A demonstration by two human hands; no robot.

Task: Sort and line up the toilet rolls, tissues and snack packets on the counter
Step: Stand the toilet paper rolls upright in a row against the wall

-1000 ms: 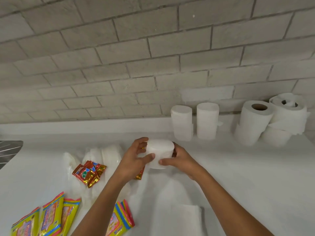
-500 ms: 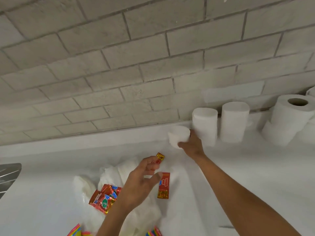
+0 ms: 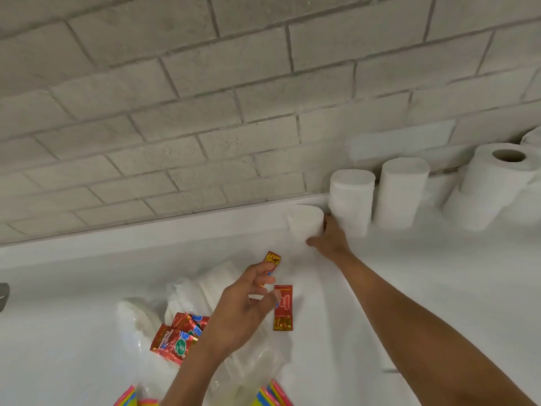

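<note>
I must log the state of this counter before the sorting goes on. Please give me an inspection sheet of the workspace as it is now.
Surface: white counter, against a grey brick wall.
Job's things: small roll at the back edge, left of two upright rolls; cored roll further right; red sachets; red packets on bagged tissues; striped packets at the bottom edge.
Clutter: nothing seen.
Grips: right hand holds the small roll; left hand hovers over the sachets, holding nothing visible.
Cables: nothing seen.
Surroundings: metal edge, far left.
</note>
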